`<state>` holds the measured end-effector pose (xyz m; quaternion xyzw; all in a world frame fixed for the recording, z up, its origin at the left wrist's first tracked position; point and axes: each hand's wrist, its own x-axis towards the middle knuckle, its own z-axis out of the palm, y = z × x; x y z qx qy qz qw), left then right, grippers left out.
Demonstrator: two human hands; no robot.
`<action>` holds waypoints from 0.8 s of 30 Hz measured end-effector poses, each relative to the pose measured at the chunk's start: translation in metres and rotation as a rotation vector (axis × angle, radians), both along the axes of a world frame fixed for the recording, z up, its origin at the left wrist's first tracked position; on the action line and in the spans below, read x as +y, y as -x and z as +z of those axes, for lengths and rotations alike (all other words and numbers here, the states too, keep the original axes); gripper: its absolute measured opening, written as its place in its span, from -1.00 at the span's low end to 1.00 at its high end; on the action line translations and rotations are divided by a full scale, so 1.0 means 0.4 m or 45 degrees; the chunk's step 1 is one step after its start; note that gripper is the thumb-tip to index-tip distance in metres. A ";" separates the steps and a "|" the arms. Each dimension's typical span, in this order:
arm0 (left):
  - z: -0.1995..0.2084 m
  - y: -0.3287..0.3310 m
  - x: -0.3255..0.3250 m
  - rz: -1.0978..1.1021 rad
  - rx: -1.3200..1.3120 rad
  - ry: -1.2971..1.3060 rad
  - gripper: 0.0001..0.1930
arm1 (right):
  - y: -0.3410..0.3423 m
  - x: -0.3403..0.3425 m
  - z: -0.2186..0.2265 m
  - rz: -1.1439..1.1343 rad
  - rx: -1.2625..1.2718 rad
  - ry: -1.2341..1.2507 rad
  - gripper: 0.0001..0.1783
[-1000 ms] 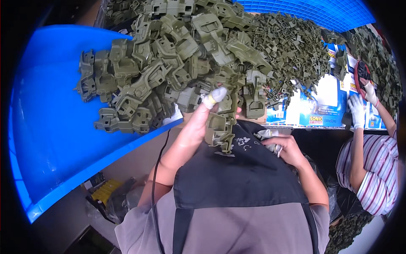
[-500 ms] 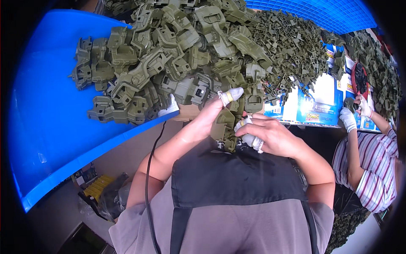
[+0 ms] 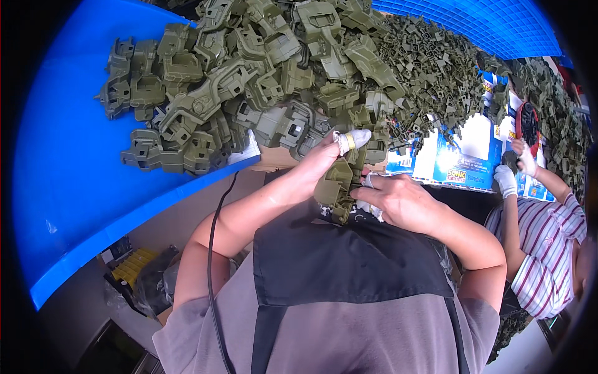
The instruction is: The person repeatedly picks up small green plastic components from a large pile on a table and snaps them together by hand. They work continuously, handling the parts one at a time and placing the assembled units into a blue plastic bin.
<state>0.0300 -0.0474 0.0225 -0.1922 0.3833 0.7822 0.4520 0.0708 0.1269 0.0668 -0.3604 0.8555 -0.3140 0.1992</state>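
Observation:
An olive-green moulded plastic vehicle body stands on end before my chest, its lower end close to my black apron. My left hand grips its upper part. The thumb, in a white cover with a yellow band, points right, and the other fingers are hidden behind the part. My right hand closes on the body's right side, with curled fingers in white covers. Whether a small piece sits between those fingertips I cannot make out. Just beyond my hands lies a heap of similar green bodies.
Small green parts are heaped at the far right, by a blue crate. Blue sheeting covers the left. Printed cardboard lies right of my hands. A co-worker in a striped shirt works there. A black cable crosses my left arm.
My right fingers have shifted slightly against the side of the body, and my left thumb sits a little farther right. The co-worker's hands have moved slightly. The whole view has shifted a little.

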 end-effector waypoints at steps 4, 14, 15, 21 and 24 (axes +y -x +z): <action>-0.012 -0.009 -0.003 0.002 -0.028 0.079 -0.63 | 0.012 -0.006 -0.005 0.020 -0.163 0.018 -0.63; -0.070 0.021 -0.120 0.383 0.175 -0.485 -0.42 | 0.237 0.119 -0.111 -0.704 0.035 0.321 -0.54; -0.061 0.044 -0.129 0.457 0.221 -0.436 -0.44 | 0.273 0.139 -0.176 -0.895 0.266 0.139 -0.39; -0.057 0.098 -0.163 0.441 0.711 0.150 -0.52 | 0.354 0.171 -0.358 -0.775 0.065 0.270 -0.23; -0.077 0.102 -0.140 0.607 0.785 0.189 -0.53 | 0.310 0.149 -0.294 -1.005 0.123 0.528 -0.29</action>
